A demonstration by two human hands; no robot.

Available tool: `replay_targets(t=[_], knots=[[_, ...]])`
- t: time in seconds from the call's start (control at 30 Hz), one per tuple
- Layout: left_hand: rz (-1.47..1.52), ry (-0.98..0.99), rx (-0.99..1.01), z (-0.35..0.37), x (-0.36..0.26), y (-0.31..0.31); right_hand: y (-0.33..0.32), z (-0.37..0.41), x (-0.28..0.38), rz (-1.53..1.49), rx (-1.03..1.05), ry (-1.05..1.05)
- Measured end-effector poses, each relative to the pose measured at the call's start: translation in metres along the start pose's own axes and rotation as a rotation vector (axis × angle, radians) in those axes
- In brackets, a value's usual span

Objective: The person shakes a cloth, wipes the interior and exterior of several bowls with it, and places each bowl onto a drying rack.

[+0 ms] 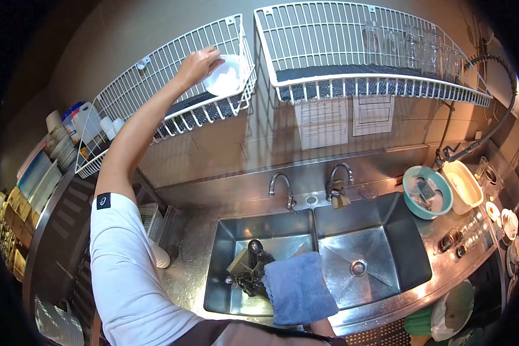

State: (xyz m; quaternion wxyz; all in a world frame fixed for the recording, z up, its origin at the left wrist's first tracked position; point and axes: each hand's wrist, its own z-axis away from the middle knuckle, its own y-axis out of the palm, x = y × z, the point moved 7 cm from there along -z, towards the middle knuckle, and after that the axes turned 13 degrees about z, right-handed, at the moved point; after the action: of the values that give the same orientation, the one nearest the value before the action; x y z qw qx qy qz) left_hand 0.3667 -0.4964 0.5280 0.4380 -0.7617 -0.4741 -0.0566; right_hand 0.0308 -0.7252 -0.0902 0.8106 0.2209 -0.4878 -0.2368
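My left hand [200, 66] is raised to the white wire rack on the wall at the left. Its fingers are closed on the rim of a white bowl [227, 82], which is tilted inside the rack's right end. Low in front of me, a blue cloth [301, 288] hangs over the front edge of the sink and the divider between its basins. My right hand is behind this cloth and holds it; only a bit of the wrist [323, 327] shows, and the fingers are hidden.
The left basin [225, 236] contains dark utensils [254, 271]. A second wire rack [328, 81] holds several glasses [409, 46]. To the right stand a teal tub [412, 199], a cream tub [464, 184] and glassware. Two faucets [279, 184] rise behind the basins. Stacked dishes [60, 147] stand left.
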Motion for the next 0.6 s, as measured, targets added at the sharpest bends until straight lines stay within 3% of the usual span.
replay_targets(t=[0.4, 0.6], knots=[[-0.059, 0.085, -0.047, -0.01, -0.004, 0.016, -0.001, -0.008, -0.006, 0.009, -0.002, 0.039], [0.115, -0.214, -0.031, -0.005, 0.033, 0.04, 0.003, -0.009, -0.009, 0.004, 0.031, 0.037]])
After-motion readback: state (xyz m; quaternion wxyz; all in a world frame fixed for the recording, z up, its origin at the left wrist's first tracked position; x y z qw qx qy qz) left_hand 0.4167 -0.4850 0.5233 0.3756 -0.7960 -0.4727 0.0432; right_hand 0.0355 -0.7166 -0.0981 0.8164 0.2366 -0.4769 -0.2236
